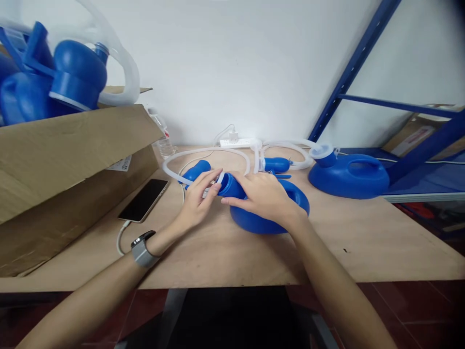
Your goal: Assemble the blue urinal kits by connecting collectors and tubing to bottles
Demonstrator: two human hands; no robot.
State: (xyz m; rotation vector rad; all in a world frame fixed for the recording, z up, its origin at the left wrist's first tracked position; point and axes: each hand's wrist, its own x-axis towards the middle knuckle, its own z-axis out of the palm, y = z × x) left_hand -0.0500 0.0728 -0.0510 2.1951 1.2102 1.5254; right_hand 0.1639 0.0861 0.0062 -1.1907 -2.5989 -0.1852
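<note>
A blue plastic urinal bottle (256,223) with a loop handle lies on the table, its open neck pointing left. My right hand (267,195) is closed round the bottle near its neck. At the bottle's mouth, my left hand (199,195) pinches a white plastic cap (220,178), mostly hidden by the fingers. The cap is tilted beside the opening; whether it touches the rim I cannot tell. A clear tube (207,151) loops behind my hands, and a blue funnel-like piece (197,170) lies behind my left hand.
A second blue bottle (348,177) with a white cap stands at right by a blue metal rack (350,72). A cardboard box (72,155) with blue bottles fills the left. Nearby are a phone (143,200), a water bottle (165,140) and a power strip (236,143).
</note>
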